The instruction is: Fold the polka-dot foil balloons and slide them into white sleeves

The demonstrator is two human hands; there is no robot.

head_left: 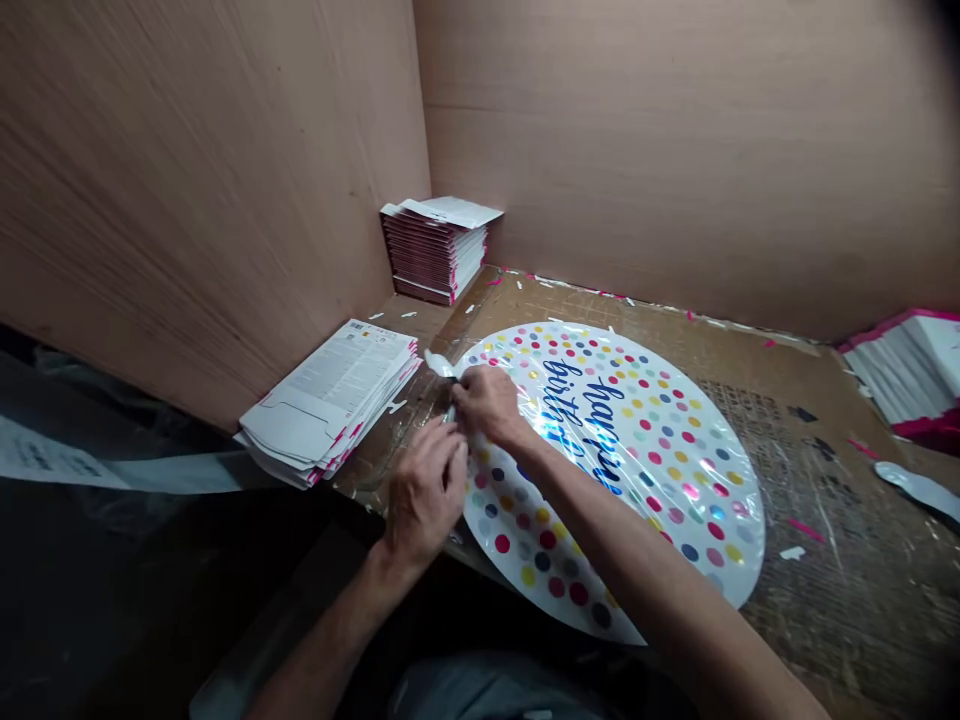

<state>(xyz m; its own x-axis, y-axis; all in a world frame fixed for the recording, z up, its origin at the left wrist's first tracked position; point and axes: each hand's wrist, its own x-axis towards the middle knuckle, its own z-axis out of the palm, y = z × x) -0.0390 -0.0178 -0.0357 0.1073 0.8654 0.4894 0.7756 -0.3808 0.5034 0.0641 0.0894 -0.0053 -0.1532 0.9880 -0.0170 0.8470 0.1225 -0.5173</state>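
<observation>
Pretty tight little setup: two tall plywood walls (187, 200) meet in a corner behind a cardboard-covered bench (817, 480) with scraps of tape and foil stuck along its back edge. A big round foil balloon (660, 480), white with multicolored polka dots and blue "happy birthday" script, lies flat on the bench, probably so it stays steady while being worked on. Printed cardboard packaging is stacked in three spots: a pile (322, 400) near the left wall, a stack (435, 250) in the corner, and a bundle (911, 370) at the far right, all off to the sides of the balloon and within reach.

Both hands are at the balloon's narrow neck (440, 365). The right hand (487, 400) looks pinched closed on it, holding it in place, while the left hand (424, 490) has curled fingers right beside it — can't tell whether they're gripping, since the knuckles block the view.
</observation>
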